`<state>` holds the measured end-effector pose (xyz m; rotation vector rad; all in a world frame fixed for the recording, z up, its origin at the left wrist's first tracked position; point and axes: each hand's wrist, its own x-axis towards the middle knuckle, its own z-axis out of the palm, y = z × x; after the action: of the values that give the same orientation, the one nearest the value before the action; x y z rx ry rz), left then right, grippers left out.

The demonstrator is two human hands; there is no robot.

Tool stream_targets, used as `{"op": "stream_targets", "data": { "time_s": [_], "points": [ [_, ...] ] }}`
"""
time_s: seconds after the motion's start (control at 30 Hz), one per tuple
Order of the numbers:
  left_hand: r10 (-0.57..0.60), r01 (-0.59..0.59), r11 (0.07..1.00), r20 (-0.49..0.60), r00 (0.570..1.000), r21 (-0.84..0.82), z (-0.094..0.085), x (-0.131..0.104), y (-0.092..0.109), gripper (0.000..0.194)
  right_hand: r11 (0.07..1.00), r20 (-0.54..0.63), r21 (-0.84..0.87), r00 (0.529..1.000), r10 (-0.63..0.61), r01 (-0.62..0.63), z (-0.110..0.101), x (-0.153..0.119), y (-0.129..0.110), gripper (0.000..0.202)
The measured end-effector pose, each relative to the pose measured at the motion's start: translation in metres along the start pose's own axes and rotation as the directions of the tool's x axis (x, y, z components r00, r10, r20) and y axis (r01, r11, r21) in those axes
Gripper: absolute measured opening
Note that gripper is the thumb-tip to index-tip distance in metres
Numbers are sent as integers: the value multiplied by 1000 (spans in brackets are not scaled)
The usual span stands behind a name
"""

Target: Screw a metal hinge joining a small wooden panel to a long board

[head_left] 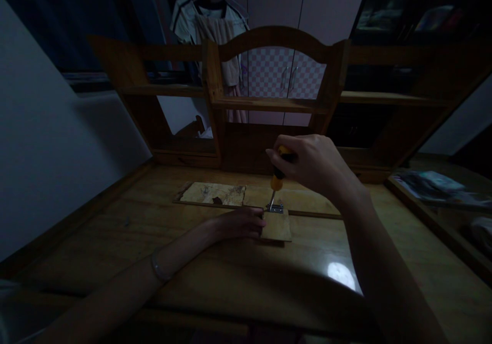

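A screwdriver (pixel 277 181) with a yellow and black handle is gripped in my right hand (pixel 307 157). Its shaft points down, slightly tilted, and the tip meets a small metal hinge (pixel 275 208). The hinge lies where a small square wooden piece (pixel 277 226) meets a long wooden board (pixel 303 200) on the desk. My left hand (pixel 244 223) is closed at the left edge of the small piece, its fingertips partly hidden. Whether a screw sits under the tip is too small to tell.
A wooden shelf unit (pixel 269 105) stands along the back of the desk (pixel 184 251). The long board's left part carries a torn, stained surface (pixel 215 194). Papers and bagged items (pixel 438 182) lie at the right, beyond a raised wooden edge. Clothes (pixel 219 23) hang behind.
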<state>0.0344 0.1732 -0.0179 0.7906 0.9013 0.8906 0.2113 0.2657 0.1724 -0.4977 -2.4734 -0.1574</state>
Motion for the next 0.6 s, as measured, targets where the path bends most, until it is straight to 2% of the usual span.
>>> {"op": "stream_targets", "data": {
  "time_s": [0.07,0.17,0.37,0.47,0.6],
  "points": [
    [0,0,1000,14,1000,-8,-1,0,-1,43,1000,-13,10,1000,-1,1,1,0,-1,32],
    [3,-3,1000,13,1000,-1,0,0,0,44,995,31,93,999,-26,23,-1,-1,-3,33],
    [27,-27,1000,1,1000,14,1,-1,-1,43,970,92,230,991,-96,73,-3,-2,-5,54],
    [8,-8,1000,22,1000,11,-2,1,-2,44,981,71,184,994,-81,67,1,-1,-7,46],
    [17,-17,1000,19,1000,19,-3,2,-3,45,998,75,64,997,14,-19,1,-1,-9,44]
  ]
}}
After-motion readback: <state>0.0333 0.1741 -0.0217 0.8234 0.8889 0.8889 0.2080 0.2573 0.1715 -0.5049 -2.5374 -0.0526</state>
